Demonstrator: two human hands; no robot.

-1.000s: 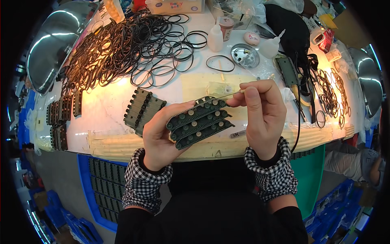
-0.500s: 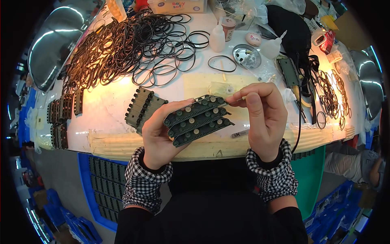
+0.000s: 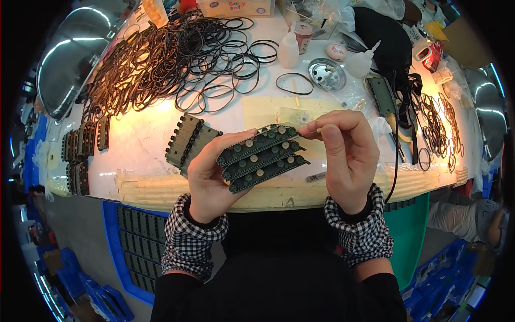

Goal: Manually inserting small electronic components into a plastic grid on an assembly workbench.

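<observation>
My left hand point(image 3: 206, 174) is wrapped round several dark green toy tank chassis point(image 3: 263, 158), stacked tilted with their wheeled, tracked sides facing up toward me. My right hand point(image 3: 346, 155) pinches a thin stick point(image 3: 320, 130) with a pale end between thumb and forefinger. Its far end comes close to the right tip of the uppermost chassis; whether it touches cannot be made out. Just left of my left hand, more green chassis point(image 3: 188, 140) lie side by side on the table. Beyond my hands, a single black rubber band point(image 3: 294, 84) lies on the white tabletop.
A large heap of black rubber bands point(image 3: 161, 64) covers the back left. White squeeze bottles point(image 3: 288, 51) and a round metal dish point(image 3: 326, 75) stand at the back. More chassis point(image 3: 80, 142) sit far left. A blue tray point(image 3: 112, 236) and a green tray point(image 3: 413, 247) flank me below the table edge.
</observation>
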